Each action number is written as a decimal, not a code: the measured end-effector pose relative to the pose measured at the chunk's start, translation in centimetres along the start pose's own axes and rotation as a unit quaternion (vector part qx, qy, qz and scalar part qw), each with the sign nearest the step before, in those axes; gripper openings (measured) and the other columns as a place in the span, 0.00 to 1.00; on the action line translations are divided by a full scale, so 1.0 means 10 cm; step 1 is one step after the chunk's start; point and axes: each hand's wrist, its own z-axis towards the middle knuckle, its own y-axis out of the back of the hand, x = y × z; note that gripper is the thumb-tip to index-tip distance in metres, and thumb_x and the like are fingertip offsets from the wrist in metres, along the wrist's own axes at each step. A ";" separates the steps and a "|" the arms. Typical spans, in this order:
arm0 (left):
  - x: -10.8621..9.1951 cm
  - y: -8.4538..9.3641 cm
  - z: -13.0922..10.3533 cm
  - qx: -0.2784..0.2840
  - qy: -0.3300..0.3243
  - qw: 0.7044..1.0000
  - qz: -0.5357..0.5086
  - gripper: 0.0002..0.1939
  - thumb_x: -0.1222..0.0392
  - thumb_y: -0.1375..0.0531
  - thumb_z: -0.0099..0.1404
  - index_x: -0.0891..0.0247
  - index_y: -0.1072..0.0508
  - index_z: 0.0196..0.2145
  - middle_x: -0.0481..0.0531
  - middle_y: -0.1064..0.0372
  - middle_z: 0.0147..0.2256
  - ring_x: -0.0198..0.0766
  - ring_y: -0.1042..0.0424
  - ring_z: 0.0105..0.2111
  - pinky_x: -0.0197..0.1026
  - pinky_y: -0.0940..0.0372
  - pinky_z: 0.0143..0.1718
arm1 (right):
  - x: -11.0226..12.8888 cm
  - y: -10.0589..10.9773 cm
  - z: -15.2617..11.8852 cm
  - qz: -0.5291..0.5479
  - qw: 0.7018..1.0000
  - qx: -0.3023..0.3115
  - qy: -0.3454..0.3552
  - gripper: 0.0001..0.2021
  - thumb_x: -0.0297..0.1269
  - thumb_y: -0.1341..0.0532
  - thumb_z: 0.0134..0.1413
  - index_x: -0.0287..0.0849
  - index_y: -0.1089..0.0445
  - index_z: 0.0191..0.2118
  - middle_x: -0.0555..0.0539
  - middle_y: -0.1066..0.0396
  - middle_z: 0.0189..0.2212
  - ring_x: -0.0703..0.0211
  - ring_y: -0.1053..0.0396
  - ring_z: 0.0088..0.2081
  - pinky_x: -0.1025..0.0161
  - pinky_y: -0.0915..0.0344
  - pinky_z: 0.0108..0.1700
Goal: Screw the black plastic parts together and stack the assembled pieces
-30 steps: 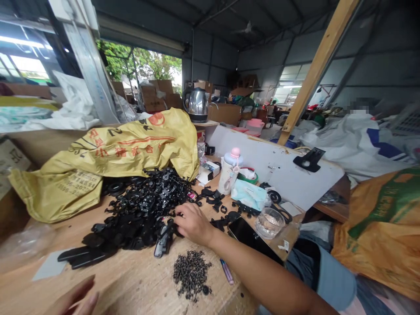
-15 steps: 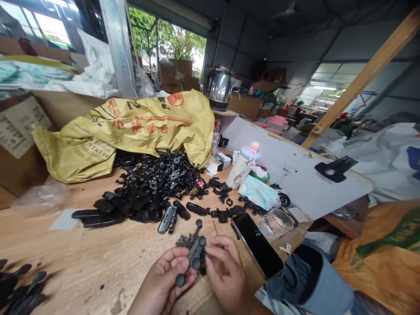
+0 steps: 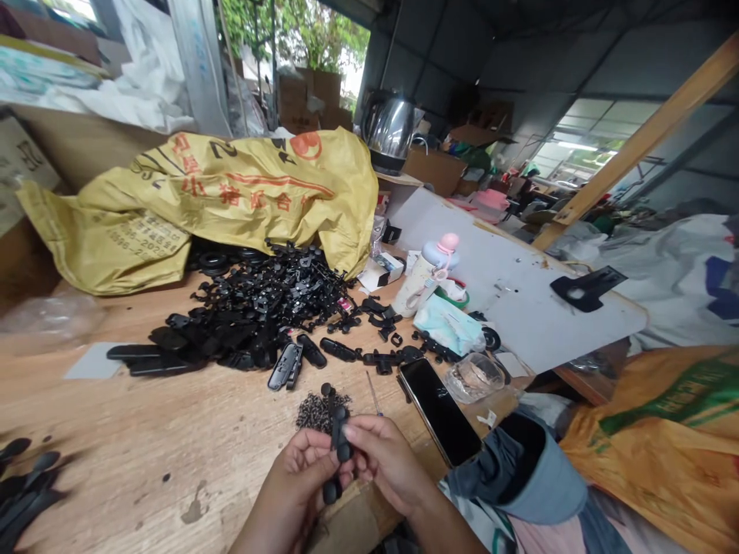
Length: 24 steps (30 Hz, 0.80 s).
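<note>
Between my two hands is a black plastic part [image 3: 340, 435] with round knobs at its ends, held above the wooden table [image 3: 231, 431]. My left hand [image 3: 305, 473] grips it from the left, thumb across its lower end. My right hand [image 3: 378, 458] pinches its right side with thumb and fingertips. Just behind the part lies a small heap of tiny dark screws [image 3: 312, 409]. A thin screwdriver [image 3: 374, 394] rests right of that heap. Farther back is a big pile of black plastic parts [image 3: 277, 296], with some loose black pieces [image 3: 285, 366] along its front.
A phone [image 3: 439, 412] lies right of my hands, near a clear plastic bowl [image 3: 474, 377]. Behind stand a bottle [image 3: 416, 285], a tissue pack [image 3: 449, 325] and a kettle [image 3: 388, 131]. A yellow sack [image 3: 259, 196] drapes behind the pile. More black parts [image 3: 28, 488] lie at the left edge.
The black part has turned more upright between my hands, and my right fingers have closed in against it. The view has shifted slightly, so the screwdriver shows more fully.
</note>
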 end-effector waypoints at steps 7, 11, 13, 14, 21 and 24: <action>0.01 0.08 -0.06 0.037 0.078 0.987 0.137 0.13 0.54 0.36 0.49 0.63 0.36 0.23 0.49 0.28 0.26 0.36 0.30 0.28 0.36 0.37 0.28 | -0.02 0.03 -0.02 -0.113 0.993 0.014 -0.031 0.14 0.43 0.38 0.37 0.37 0.37 0.15 0.57 0.44 0.07 0.74 0.50 0.10 0.74 0.57 0.12; -0.38 0.19 0.06 -0.012 -0.076 0.903 0.423 0.14 0.48 0.44 0.56 0.62 0.32 0.26 0.51 0.31 0.24 0.38 0.31 0.27 0.38 0.39 0.29 | 0.08 0.10 -0.03 -0.078 0.994 -0.065 -0.027 0.12 0.42 0.37 0.32 0.38 0.36 0.17 0.57 0.43 0.08 0.73 0.49 0.09 0.74 0.57 0.11; -0.61 0.23 0.18 -0.131 -0.229 0.775 0.574 0.15 0.49 0.48 0.58 0.62 0.31 0.34 0.54 0.29 0.31 0.42 0.31 0.31 0.42 0.39 0.35 | 0.12 0.11 -0.04 -0.035 0.995 -0.081 -0.037 0.12 0.41 0.36 0.29 0.38 0.37 0.18 0.57 0.41 0.09 0.73 0.47 0.09 0.75 0.55 0.11; -0.70 0.24 0.25 -0.174 -0.263 0.717 0.622 0.16 0.49 0.49 0.58 0.62 0.32 0.36 0.57 0.30 0.34 0.44 0.31 0.32 0.43 0.40 0.35 | 0.14 0.11 -0.05 -0.018 0.996 -0.075 -0.045 0.13 0.41 0.35 0.28 0.38 0.37 0.19 0.56 0.40 0.10 0.73 0.46 0.10 0.75 0.54 0.11; -0.90 0.17 0.56 -0.193 -0.280 0.692 0.637 0.11 0.54 0.45 0.53 0.61 0.29 0.33 0.53 0.29 0.25 0.44 0.31 0.28 0.43 0.40 0.32 | 0.11 0.10 -0.10 0.049 0.997 -0.050 -0.029 0.15 0.40 0.33 0.27 0.38 0.39 0.20 0.55 0.38 0.12 0.73 0.45 0.11 0.75 0.52 0.11; -1.06 0.26 0.48 -0.173 -0.268 0.741 0.591 0.19 0.50 0.47 0.54 0.65 0.30 0.39 0.54 0.26 0.27 0.41 0.30 0.27 0.40 0.37 0.29 | 0.10 0.19 -0.10 0.068 0.995 -0.068 -0.030 0.16 0.39 0.32 0.26 0.39 0.39 0.21 0.56 0.38 0.13 0.73 0.45 0.11 0.75 0.52 0.11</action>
